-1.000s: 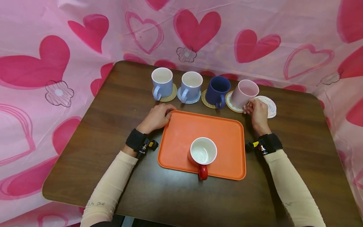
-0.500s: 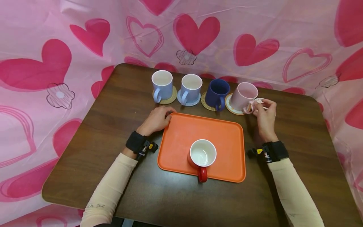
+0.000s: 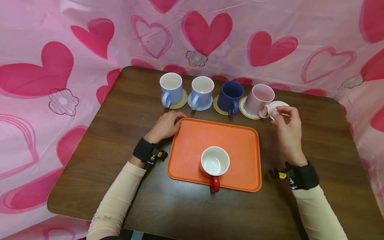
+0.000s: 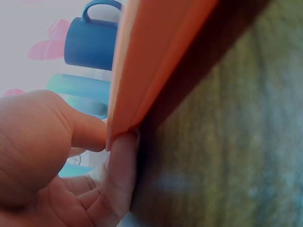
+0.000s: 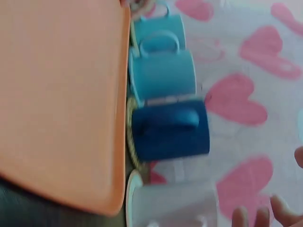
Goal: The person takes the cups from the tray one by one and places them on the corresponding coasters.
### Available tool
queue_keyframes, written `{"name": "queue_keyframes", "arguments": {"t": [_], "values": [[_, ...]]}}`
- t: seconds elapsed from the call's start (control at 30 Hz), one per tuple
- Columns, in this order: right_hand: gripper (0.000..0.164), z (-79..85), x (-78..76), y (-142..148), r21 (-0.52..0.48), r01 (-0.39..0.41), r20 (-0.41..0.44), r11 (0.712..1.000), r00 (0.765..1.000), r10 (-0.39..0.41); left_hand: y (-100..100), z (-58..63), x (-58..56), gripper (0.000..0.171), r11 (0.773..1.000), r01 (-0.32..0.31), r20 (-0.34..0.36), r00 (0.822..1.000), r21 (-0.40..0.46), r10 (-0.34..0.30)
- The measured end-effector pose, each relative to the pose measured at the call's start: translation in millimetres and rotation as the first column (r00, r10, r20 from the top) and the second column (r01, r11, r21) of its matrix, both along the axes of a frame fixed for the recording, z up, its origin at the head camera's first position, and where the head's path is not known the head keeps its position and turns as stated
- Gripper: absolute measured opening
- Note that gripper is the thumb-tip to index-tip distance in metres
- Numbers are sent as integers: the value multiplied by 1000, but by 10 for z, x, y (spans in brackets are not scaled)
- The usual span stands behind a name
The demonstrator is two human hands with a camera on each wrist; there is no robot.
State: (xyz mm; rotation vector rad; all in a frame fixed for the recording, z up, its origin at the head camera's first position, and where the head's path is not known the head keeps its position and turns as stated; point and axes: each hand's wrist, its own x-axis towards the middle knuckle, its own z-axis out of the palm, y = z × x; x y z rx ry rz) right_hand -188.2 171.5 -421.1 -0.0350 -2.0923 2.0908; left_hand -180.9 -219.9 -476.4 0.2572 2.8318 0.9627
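Note:
My left hand (image 3: 164,126) holds the far left corner of an orange tray (image 3: 192,143); in the left wrist view the thumb and a finger (image 4: 120,165) pinch its rim. On the tray stands a mug (image 3: 214,163), red outside and white inside, its red handle toward me. My right hand (image 3: 289,135) hovers with loosely bent fingers beside the handle of a pink mug (image 3: 255,101), over part of a white speckled coaster (image 3: 277,104). That pink mug sits upright on a round white coaster with an orange edge (image 3: 242,108). In the right wrist view, fingertips (image 5: 279,210) appear apart from the mug.
Left of the pink mug, a dark blue mug (image 3: 229,100) and two light blue mugs, one in the middle (image 3: 202,95) and one at far left (image 3: 174,93), stand on coasters in a row. A heart-patterned curtain (image 3: 270,20) hangs behind the brown table (image 3: 114,150).
My right hand has come off the pink mug and moved right and toward me, uncovering its handle. The mug stays on its coaster. My left hand has kept its place at the tray.

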Motion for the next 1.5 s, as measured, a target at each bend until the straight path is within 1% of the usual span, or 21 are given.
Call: {"name": "queue_keyframes", "arguments": {"t": [0.07, 0.1, 0.17, 0.23, 0.33, 0.4, 0.47, 0.53, 0.6, 0.63, 0.67, 0.73, 0.8, 0.9, 1.03, 1.13, 1.2, 1.27, 1.4, 1.43, 1.5], "values": [[12, -2, 99, -54, 126, -87, -23, 988, 996, 90, -13, -5, 1, 29, 1000, -2, -1, 1000, -3, 2], [12, -10, 150, -78, 198, -134, -31, 971, 989, 143, -20, -9, 1, 29, 1000, -2, -1, 1000, -4, 2], [12, -21, 263, -127, 346, -220, -37, 912, 968, 248, -32, -9, 6, 29, 1000, -2, 2, 1000, -4, 2], [11, -37, 382, -180, 484, -288, -44, 826, 935, 352, -41, -11, 6, 29, 1000, -5, 2, 1000, -11, 5], [15, -63, 580, -279, 634, -351, -75, 689, 859, 507, -37, -3, 7, 29, 1000, -10, -7, 1000, -22, 10], [24, -74, 745, -358, 709, -368, -104, 601, 789, 606, -26, -3, 1, 28, 1000, -9, -19, 1000, -27, 8], [27, -77, 937, -442, 771, -373, -127, 516, 704, 699, -14, -3, 0, 29, 1000, -3, -19, 1000, -27, 2], [30, -80, 1135, -528, 833, -336, -142, 439, 638, 757, -2, -10, 1, 29, 1000, 2, -9, 1000, -18, -2], [35, -98, 1301, -612, 893, -253, -158, 371, 596, 787, 2, -14, 7, 29, 1000, -3, 2, 1000, -4, 3], [38, -113, 1362, -653, 915, -206, -169, 346, 583, 795, -3, -17, 9, 29, 1000, -8, 4, 1000, 1, 8], [42, -133, 1406, -692, 932, -159, -179, 327, 581, 794, -12, -21, 10, 29, 1000, -12, 4, 1000, 6, 12], [51, -177, 1463, -752, 948, -75, -207, 310, 595, 776, -31, -24, 10, 29, 1000, -19, -1, 1000, 17, 19], [55, -224, 1489, -786, 949, -23, -235, 314, 612, 755, -42, -27, 1, 29, 1000, -15, -7, 1000, 22, 16], [56, -281, 1508, -798, 941, 14, -268, 338, 642, 718, -39, -26, -13, 29, 1000, -4, -6, 1000, 27, 4], [50, -334, 1524, -783, 931, -3, -266, 365, 681, 683, -25, -31, -25, 29, 1000, 5, -4, 1000, 20, -5], [38, -351, 1523, -764, 921, -60, -233, 385, 707, 668, -28, -33, -25, 29, 1000, 5, -14, 1000, 4, -5], [31, -361, 1501, -735, 909, -106, -216, 402, 707, 674, -28, -34, -24, 29, 1000, 3, -22, 1000, -6, -3], [24, -366, 1454, -682, 895, -176, -181, 410, 695, 695, -27, -36, -23, 29, 1000, 1, -29, 1000, -13, -1], [15, -391, 1270, -486, 837, -364, -82, 408, 655, 751, -21, -34, -23, 29, 1000, -1, -29, 1000, -18, 0], [15, -398, 1219, -429, 809, -420, -48, 411, 650, 759, -21, -34, -25, 29, 1000, -1, -28, 1000, -20, 0], [14, -415, 1123, -322, 743, -508, 0, 436, 650, 760, -22, -33, -26, 29, 1000, -1, -22, 1000, -23, 1]]}}
